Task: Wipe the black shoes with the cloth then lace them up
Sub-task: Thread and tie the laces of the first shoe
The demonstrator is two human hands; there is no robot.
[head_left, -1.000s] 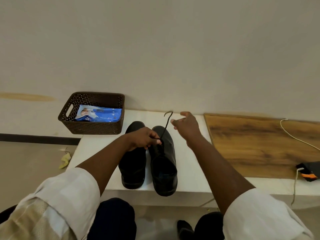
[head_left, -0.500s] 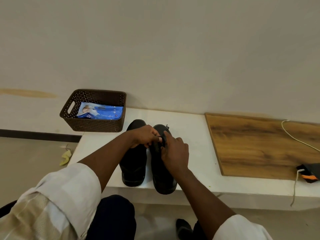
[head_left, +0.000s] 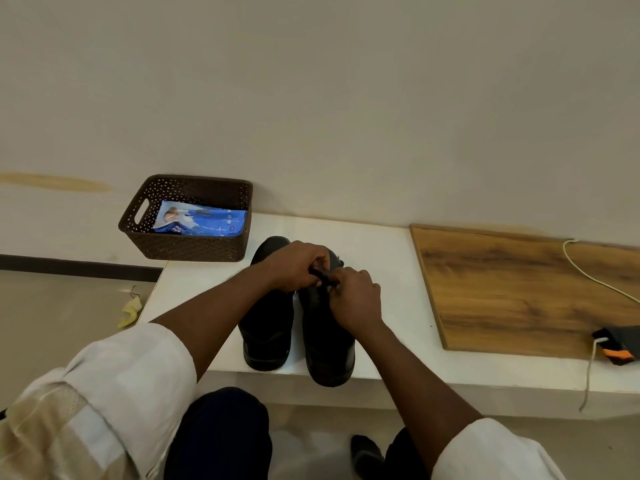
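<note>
Lacing step: left hand point(head_left: 298, 266) and right hand point(head_left: 356, 299) both pinch the lace point(head_left: 323, 277) on the right shoe point(head_left: 327, 344), 12 o'clock end; next, thread an eyelet.

Soft even indoor light, faint shadows, wide-angle bending at edges, slight blur
</note>
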